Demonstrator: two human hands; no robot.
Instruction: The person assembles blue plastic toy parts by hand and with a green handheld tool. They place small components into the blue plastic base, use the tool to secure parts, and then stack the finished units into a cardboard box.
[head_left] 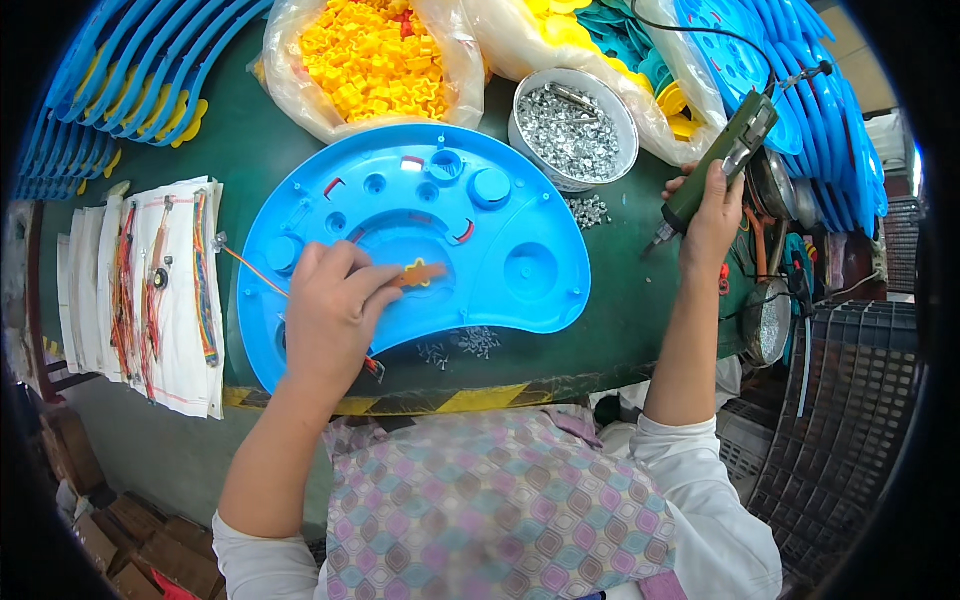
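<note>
My left hand (pixel 335 300) is over the curved blue plastic panel (pixel 545 210), thumb and fingers pinched on a small, blurred orange-brown strip (pixel 425 273). Beside that strip shows a yellow wavy-edged piece (pixel 411 268), within the panel's recess. A thin orange wire (pixel 252 270) runs from the panel's left side toward my hand. At the right, my right hand (pixel 712 210) is wrapped round a green electric screwdriver (pixel 722 160), its bit pointing down and left above the green table, apart from the panel. Part of the panel's lower left is hidden by my left hand.
Loose screws (pixel 479 342) lie at the table's front edge. Behind the panel stand a bowl of metal parts (pixel 570 130) and a bag of yellow pieces (pixel 375 65). Wire bundles on white cloths (pixel 175 290) lie left; stacked blue panels (pixel 825 100) rise at the right.
</note>
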